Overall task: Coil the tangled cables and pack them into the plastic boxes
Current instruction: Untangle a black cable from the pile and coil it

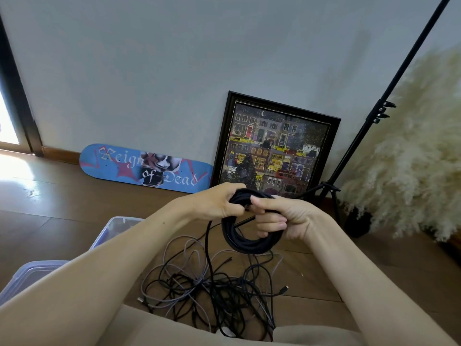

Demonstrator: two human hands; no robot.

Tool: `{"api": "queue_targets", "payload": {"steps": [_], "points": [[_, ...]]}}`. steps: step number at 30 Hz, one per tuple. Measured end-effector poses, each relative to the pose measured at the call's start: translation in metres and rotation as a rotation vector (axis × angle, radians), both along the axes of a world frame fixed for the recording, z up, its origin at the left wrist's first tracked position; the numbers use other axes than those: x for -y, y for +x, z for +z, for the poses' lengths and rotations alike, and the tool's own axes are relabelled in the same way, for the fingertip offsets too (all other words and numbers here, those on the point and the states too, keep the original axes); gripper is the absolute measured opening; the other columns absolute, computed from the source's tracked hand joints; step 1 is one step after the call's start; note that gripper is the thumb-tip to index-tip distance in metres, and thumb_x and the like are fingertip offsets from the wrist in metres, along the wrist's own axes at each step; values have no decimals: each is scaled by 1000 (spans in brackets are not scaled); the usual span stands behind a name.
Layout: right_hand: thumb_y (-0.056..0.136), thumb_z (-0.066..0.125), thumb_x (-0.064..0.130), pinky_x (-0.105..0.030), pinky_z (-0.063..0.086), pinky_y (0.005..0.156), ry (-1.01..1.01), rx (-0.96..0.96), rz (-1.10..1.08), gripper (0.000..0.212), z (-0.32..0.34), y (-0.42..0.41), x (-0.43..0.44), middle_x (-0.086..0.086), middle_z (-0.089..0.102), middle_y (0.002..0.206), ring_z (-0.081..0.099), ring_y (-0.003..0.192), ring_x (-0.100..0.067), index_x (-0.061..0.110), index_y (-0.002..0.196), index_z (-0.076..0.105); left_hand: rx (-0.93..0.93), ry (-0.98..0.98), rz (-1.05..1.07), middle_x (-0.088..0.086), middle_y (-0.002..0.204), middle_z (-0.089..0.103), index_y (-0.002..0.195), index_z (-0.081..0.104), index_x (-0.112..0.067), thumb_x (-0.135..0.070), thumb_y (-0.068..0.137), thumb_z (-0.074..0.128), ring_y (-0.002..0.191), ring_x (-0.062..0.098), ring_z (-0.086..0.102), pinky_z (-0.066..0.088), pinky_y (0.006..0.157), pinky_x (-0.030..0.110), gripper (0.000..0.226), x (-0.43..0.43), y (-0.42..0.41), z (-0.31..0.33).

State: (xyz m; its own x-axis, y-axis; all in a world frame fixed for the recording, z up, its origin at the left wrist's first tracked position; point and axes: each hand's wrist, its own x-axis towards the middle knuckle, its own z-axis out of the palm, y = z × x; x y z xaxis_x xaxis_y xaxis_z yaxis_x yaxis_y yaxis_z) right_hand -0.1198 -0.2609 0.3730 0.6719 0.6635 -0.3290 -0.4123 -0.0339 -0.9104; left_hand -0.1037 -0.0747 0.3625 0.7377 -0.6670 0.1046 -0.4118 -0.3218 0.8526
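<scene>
My left hand [219, 202] is curled over the top of the black coil [249, 242], pinching the bundled turns. My right hand [279, 218] grips the same top edge just beside it, fingers wrapped through the ring. The coil hangs upright below both hands, clear of the floor. One loose tail [208, 245] drops from its left side into the tangled pile [212, 290] near my knees. The plastic boxes [117, 228] sit on the floor to the left, partly hidden by my left forearm — so the left hand is nearer. Judgement: wind in the tail, then carry the coil leftward.
</scene>
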Motion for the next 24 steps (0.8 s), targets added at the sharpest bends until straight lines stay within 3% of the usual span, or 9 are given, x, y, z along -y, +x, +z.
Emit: {"api": "queue_targets", "payload": {"steps": [3, 5, 8, 10, 12, 16, 20, 24], "points": [[62, 82, 56, -27, 52, 65, 32, -9, 49, 49, 2, -1, 5, 7, 35, 35, 37, 32, -6, 13, 61, 59, -5, -22, -41, 5, 75, 40, 93, 48, -3, 12, 86, 45, 64, 8, 39, 32, 57, 16, 17, 2, -2, 5], [67, 63, 73, -33, 55, 73, 52, -2, 91, 64, 3, -4, 5, 3, 41, 36, 43, 35, -10, 9, 67, 64, 9, -8, -71, 10, 80, 45, 97, 50, 1, 10, 86, 47, 71, 14, 43, 36, 64, 20, 14, 4, -4, 7], [76, 42, 72, -31, 54, 71, -59, -16, 27, 69, 0, -8, -2, 2, 37, 34, 40, 33, -11, 7, 60, 64, 86, 54, -69, 6, 78, 56, 94, 55, -10, 0, 83, 54, 73, 10, 51, 40, 69, 24, 15, 4, -4, 3], [83, 46, 55, -26, 50, 64, -132, 7, -6, 54, -1, -10, -8, 5, 31, 32, 32, 30, -7, 12, 54, 61, 141, 95, -26, -4, 73, 52, 84, 51, -19, 0, 82, 56, 65, 4, 45, 37, 61, 19, 19, 3, -4, -2], [82, 53, 45, -22, 44, 54, -166, 12, -50, 44, 0, -9, -14, 8, 27, 30, 26, 27, -4, 14, 51, 55, 180, 108, 35, -4, 69, 45, 81, 47, -12, -1, 82, 57, 59, 3, 37, 30, 55, 16, 15, 3, -3, -4], [76, 62, 38, -18, 36, 42, -201, -8, -155, 40, 12, -7, -18, 10, 23, 30, 21, 24, -2, 19, 45, 47, 241, 137, 114, -7, 68, 48, 93, 53, -4, -4, 82, 59, 54, 0, 41, 32, 54, 15, 13, 1, 5, -3], [75, 62, 42, -18, 34, 39, -156, -66, -253, 43, 17, -4, -6, 10, 24, 30, 20, 23, -2, 19, 43, 45, 50, -72, 163, -7, 70, 53, 110, 52, -18, -22, 90, 61, 54, -3, 49, 38, 55, 11, 22, 0, 9, -2], [75, 59, 55, -18, 35, 39, 52, -168, -363, 50, 20, 0, 9, 10, 26, 29, 22, 22, -3, 16, 47, 44, -115, -199, 260, 2, 62, 57, 111, 56, -15, -31, 96, 47, 47, 7, 54, 43, 49, 19, 23, 0, 14, -9]]}}
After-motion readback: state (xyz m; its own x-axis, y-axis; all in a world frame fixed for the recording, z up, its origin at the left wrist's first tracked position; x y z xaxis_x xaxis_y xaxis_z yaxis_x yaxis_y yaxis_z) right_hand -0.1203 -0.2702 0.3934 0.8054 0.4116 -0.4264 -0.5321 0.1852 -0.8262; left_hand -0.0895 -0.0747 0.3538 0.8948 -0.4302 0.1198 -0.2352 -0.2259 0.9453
